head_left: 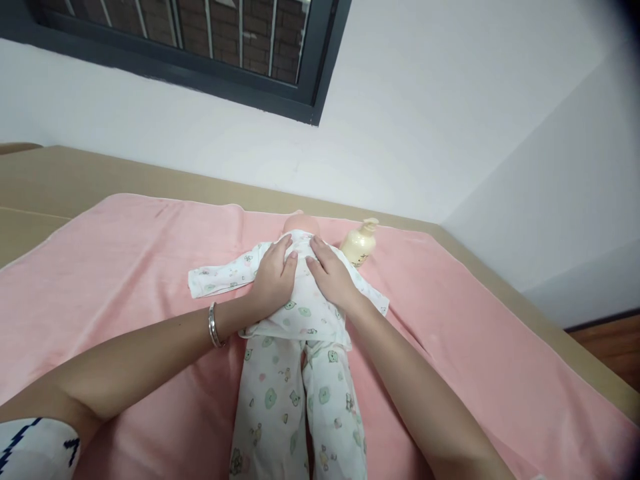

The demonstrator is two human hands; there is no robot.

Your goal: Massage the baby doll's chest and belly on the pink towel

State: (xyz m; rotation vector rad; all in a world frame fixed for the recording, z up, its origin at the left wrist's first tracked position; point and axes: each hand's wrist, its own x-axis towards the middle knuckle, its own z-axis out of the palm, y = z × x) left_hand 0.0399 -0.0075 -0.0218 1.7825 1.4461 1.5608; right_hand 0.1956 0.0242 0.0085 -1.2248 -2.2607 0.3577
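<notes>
A baby doll [300, 222] in white printed pyjamas lies stretched out, its head at the far end. Its pyjama top [305, 313] has long sleeves spread to both sides. Below are the matching trousers [273, 400], cut off by the lower edge of the view. My left hand [275, 277] rests flat on the left side of the upper body, fingers stretched toward the head. On the other side, my right hand [333, 273] lies flat too, its thumb pointing inward. Neither hand grips anything. The doll's face does not show.
A cream pump bottle [359, 243] leans beside the doll's right-hand sleeve. Under everything is a pink blanket [150, 267] on a tan tabletop [95, 167]. A white wall [400, 133] and a dark-framed window [305, 93] stand behind.
</notes>
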